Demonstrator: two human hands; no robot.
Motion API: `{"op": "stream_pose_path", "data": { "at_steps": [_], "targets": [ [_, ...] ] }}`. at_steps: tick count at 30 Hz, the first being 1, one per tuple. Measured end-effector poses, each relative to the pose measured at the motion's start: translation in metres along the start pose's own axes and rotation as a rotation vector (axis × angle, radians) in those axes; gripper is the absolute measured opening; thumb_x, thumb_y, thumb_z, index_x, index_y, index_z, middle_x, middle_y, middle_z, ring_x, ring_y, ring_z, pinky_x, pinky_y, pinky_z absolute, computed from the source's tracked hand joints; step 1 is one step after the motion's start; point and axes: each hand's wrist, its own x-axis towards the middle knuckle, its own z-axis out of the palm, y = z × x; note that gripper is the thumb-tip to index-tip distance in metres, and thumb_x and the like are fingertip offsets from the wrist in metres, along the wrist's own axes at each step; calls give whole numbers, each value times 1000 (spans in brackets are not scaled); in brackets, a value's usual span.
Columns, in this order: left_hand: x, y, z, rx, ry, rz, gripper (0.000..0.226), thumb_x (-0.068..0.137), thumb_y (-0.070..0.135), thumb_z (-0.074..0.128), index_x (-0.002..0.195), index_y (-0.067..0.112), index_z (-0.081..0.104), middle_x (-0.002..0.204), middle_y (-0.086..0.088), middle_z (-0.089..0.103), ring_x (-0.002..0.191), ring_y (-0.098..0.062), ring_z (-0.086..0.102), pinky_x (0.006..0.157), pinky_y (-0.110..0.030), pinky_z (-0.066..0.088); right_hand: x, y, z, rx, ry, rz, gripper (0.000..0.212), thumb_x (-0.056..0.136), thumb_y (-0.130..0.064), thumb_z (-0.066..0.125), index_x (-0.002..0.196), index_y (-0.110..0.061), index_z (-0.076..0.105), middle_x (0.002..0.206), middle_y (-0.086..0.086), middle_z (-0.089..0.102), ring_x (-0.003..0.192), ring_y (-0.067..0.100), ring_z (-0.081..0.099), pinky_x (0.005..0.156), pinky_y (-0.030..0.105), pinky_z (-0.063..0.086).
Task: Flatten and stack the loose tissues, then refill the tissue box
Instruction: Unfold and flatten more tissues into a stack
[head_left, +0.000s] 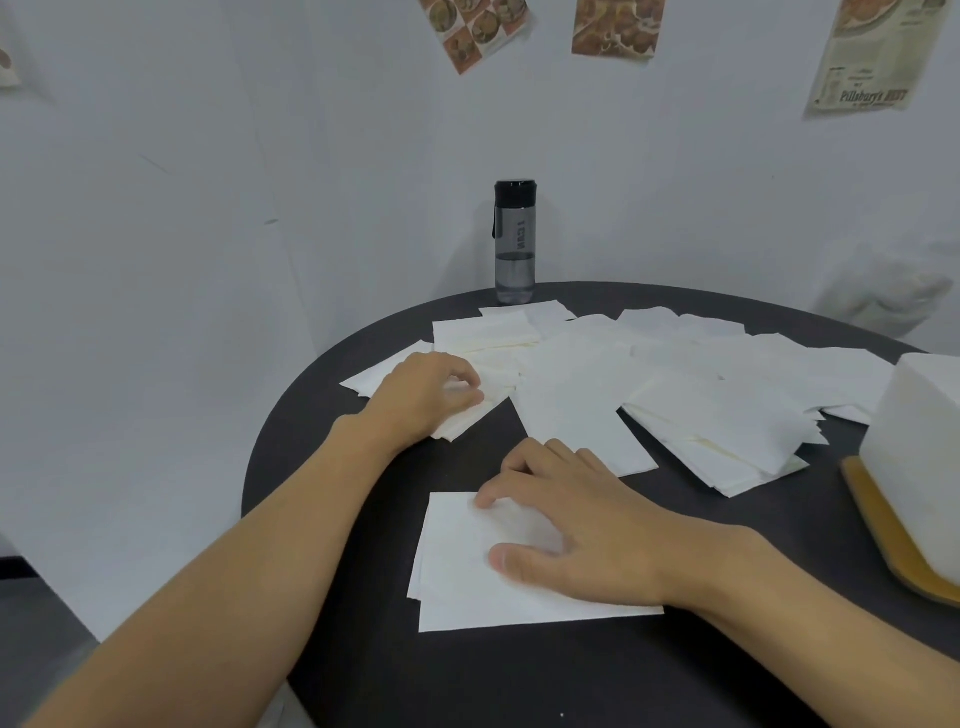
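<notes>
The flattened stack of tissues is lying on the near part of the dark round surface, its long axis running left to right, the near edge tilting slightly up toward the right. The right hand is resting palm-down on it, fingers arched and spread, tips and thumb pressing the top sheet without gripping. The left hand is reaching farther out, its fingers curling and pinching the left edge of the loose tissues, which are sprawling across the far side. The tissue box is standing at the right edge.
</notes>
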Motion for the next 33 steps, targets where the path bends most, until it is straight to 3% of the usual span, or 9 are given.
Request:
{"op": "stream_pose_path", "data": {
  "at_steps": [5, 9, 16, 18, 21, 25, 27, 29, 33],
  "targets": [
    [-1, 7, -4, 135, -24, 70, 17, 93, 40, 67, 107, 30, 73, 116, 10, 70, 110, -16, 59, 94, -35, 48, -1, -2, -1, 9, 2, 11, 43, 95, -56, 49, 135, -42, 45, 119, -20, 33, 111, 2, 30, 103, 26, 25],
    [-2, 9, -2, 194, -11, 129, 17, 99, 33, 58, 101, 25, 74, 108, 7, 73, 103, -21, 63, 90, -43, 51, -2, -3, -1, 11, 1, 22, 42, 95, -55, 49, 135, -42, 45, 119, -19, 33, 111, 2, 29, 103, 26, 25],
    [-5, 13, -9, 94, 219, 176, 14, 101, 23, 56, 101, 16, 69, 99, 5, 71, 94, -21, 62, 84, -41, 49, -4, -3, -2, 33, 25, 22, 41, 94, -56, 51, 132, -40, 51, 118, -19, 36, 111, 2, 31, 103, 25, 25],
    [-8, 18, -16, 77, 280, 201, 14, 101, 22, 56, 104, 14, 68, 101, 5, 71, 95, -21, 62, 86, -40, 48, -3, -3, -5, 85, 108, 34, 39, 94, -56, 52, 128, -36, 56, 116, -20, 41, 111, 1, 33, 103, 24, 26],
    [-16, 30, -28, 88, 367, 268, 14, 101, 20, 56, 105, 12, 67, 100, 2, 71, 93, -23, 63, 83, -38, 47, 0, 1, -12, 167, 426, 92, 39, 92, -55, 52, 122, -32, 60, 112, -19, 48, 108, 2, 38, 100, 29, 33],
    [-31, 56, -44, 72, 409, 392, 13, 102, 19, 56, 104, 11, 67, 96, 1, 70, 87, -22, 60, 79, -36, 48, 2, 15, -21, 298, 751, 290, 42, 93, -35, 64, 131, -25, 50, 117, -12, 47, 109, 6, 40, 101, 42, 40],
    [-39, 71, -49, 56, 409, 446, 15, 101, 21, 55, 103, 11, 66, 92, 1, 70, 84, -22, 58, 76, -38, 48, 1, 20, -27, 387, 809, 351, 55, 90, -34, 68, 137, -27, 42, 123, -13, 43, 116, 9, 41, 104, 45, 41],
    [-45, 85, -53, 42, 405, 499, 17, 101, 23, 53, 101, 11, 65, 89, 0, 70, 81, -22, 59, 73, -40, 47, 0, 22, -31, 458, 807, 364, 62, 87, -39, 72, 139, -30, 39, 127, -14, 44, 118, 9, 44, 103, 37, 42],
    [-53, 104, -59, 26, 405, 548, 26, 100, 32, 46, 101, 12, 63, 84, 1, 68, 78, -25, 61, 70, -47, 50, 0, 25, -33, 500, 754, 324, 32, 94, -32, 65, 124, -28, 58, 121, -12, 59, 103, 7, 58, 79, 18, 43]
  ]
}}
